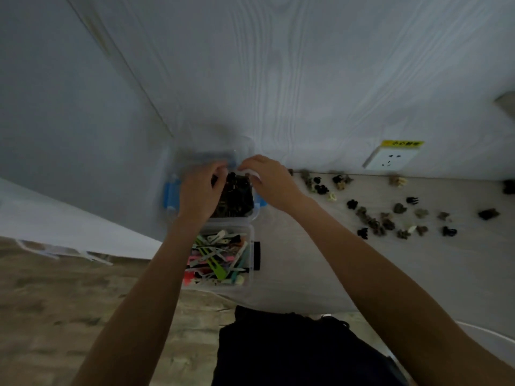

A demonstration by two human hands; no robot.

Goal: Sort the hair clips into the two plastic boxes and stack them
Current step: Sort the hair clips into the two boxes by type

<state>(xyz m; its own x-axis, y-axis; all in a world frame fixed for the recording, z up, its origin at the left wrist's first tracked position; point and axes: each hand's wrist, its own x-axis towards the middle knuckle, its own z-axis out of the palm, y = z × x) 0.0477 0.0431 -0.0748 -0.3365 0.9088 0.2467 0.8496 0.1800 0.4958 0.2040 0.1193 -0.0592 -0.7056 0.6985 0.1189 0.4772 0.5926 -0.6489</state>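
A clear plastic box with blue latches [170,195] sits by the wall and holds dark claw clips [237,197]. Both hands hover over its far edge. My left hand [199,188] has its fingers curled down over the dark clips. My right hand [269,181] is bent with the fingertips together near a small pale shape; what either hand holds is hidden. A blurred clear lid [206,153] stands just behind the box. Closer to me, a second clear box [250,257] is full of colourful flat clips [218,259].
Several dark and beige claw clips [376,218] lie scattered on the pale table to the right, reaching the wall. A wall socket [390,160] with a yellow label sits above them. The table's front edge [306,309] curves just ahead of my dark clothing [292,352].
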